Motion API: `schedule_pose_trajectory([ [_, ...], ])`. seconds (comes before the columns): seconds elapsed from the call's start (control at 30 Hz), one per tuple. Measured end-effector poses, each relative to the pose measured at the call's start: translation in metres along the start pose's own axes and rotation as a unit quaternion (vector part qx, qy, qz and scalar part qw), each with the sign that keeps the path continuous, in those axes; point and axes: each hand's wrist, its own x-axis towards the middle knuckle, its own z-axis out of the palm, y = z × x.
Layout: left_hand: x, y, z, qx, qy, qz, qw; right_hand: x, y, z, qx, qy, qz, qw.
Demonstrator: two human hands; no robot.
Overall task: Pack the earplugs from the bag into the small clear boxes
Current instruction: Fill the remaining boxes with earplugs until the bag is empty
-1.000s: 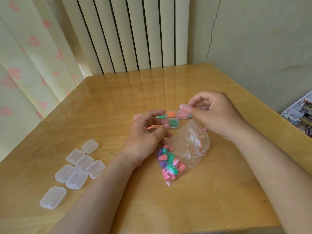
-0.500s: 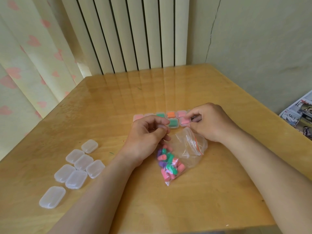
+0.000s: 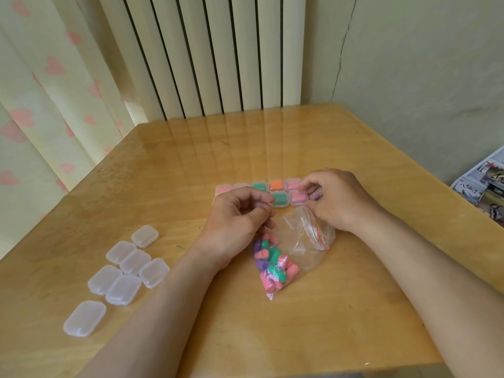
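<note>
Pink box [image 3: 298, 196] by right hand [image 3: 338, 199], grip unclear; left hand [image 3: 237, 216] pinches bag [image 3: 305, 238]

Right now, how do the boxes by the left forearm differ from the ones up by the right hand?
Contents: the left boxes look empty; the far boxes show pink, green or orange earplugs inside.
Layout: the left boxes lie loose at mixed angles; the far boxes sit packed edge to edge in rows.
Shared: the same small, clear, rounded box, all seemingly closed, flat on the table.
</note>
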Motion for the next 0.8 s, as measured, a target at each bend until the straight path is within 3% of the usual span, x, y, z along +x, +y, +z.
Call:
schedule_pose_trajectory([
  [0.17,0.001,-0.001,-0.001,0.004,0.003,0.003,1.0,0.001,0.0,0.001,-0.006,0.021,-0.011,1.0],
  [0.3,0.001,-0.002,-0.001,0.011,0.005,0.009,1.0,-0.006,-0.021,-0.006,0.088,0.077,-0.104,0.988],
  [0.47,0.0,-0.001,0.0,0.028,0.007,0.02,0.999,-0.019,-0.035,0.005,0.141,-0.008,-0.17,0.975],
  [0.8,-0.001,0.013,-0.008,0.093,0.05,0.055,0.993,-0.021,-0.035,0.014,0.154,-0.032,-0.178,0.971],
])
